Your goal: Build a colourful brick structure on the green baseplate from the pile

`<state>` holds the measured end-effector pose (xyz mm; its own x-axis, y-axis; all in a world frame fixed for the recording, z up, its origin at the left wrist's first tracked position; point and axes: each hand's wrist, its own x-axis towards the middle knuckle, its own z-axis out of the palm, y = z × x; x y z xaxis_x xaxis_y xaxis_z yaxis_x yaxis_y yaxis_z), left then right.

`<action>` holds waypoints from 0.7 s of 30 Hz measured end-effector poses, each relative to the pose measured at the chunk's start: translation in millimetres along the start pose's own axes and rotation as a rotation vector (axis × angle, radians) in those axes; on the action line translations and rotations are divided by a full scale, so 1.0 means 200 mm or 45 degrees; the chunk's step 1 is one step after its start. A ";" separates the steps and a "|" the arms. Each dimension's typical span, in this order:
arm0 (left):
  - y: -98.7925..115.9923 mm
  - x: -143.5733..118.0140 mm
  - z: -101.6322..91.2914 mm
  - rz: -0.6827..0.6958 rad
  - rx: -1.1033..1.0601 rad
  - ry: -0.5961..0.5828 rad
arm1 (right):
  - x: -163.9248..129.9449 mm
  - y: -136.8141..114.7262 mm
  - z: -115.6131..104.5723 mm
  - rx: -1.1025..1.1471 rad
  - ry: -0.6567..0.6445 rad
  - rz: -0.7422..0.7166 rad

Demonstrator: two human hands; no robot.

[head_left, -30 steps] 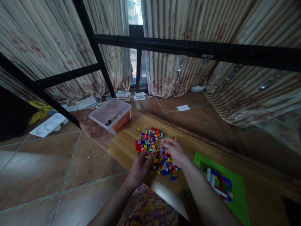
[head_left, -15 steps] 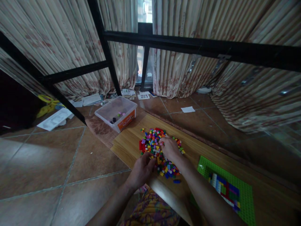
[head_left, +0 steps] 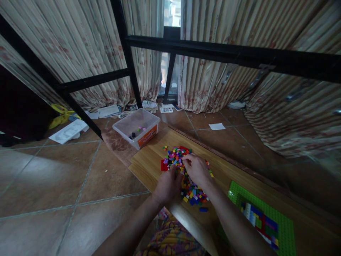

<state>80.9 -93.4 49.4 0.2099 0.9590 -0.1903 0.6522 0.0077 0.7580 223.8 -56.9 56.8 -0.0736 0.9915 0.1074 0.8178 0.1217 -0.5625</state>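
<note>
A heap of small multicoloured toy bricks [head_left: 194,193] lies on the wooden board [head_left: 149,160]. At the heap's near left side, my left hand [head_left: 167,185] has its fingers curled down among the bricks, and anything between the fingertips is too small to make out. My right hand [head_left: 198,170] reaches over the middle of the heap with thumb and forefinger pinched together; what they hold cannot be made out. To the right, a green baseplate [head_left: 286,227] carries a flat build of blue, red, white and green bricks [head_left: 262,224], partly behind my right forearm.
A clear plastic box [head_left: 126,124] with an orange label and a few bricks inside stands beyond the board's far left end. Loose papers [head_left: 109,111] and a white sheet [head_left: 217,126] lie on the tiled floor. Black metal bars [head_left: 202,44] cross before the curtains.
My left hand has moved forward, deeper into the heap. My right hand stays over the bricks, its fingers slightly shifted. The whole view has swung a little to the left.
</note>
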 end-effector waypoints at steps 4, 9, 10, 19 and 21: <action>0.03 0.07 0.02 0.037 0.182 0.028 | 0.00 0.01 0.01 0.092 0.034 0.011; 0.02 0.14 -0.03 0.028 0.325 0.101 | -0.06 0.04 -0.01 0.253 0.122 0.053; 0.00 0.17 -0.06 0.001 0.365 0.152 | -0.08 0.04 -0.02 0.294 0.141 0.073; -0.09 0.42 -0.25 0.130 0.649 0.076 | -0.23 0.04 -0.05 0.545 0.161 0.178; -0.09 0.43 -0.26 0.167 0.654 0.031 | -0.26 0.04 -0.03 0.594 0.144 0.209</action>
<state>50.0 3.9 51.7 0.3007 0.9489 -0.0956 0.8957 -0.2466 0.3700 238.2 -108.4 52.3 0.1175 0.9912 0.0604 0.4691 -0.0018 -0.8832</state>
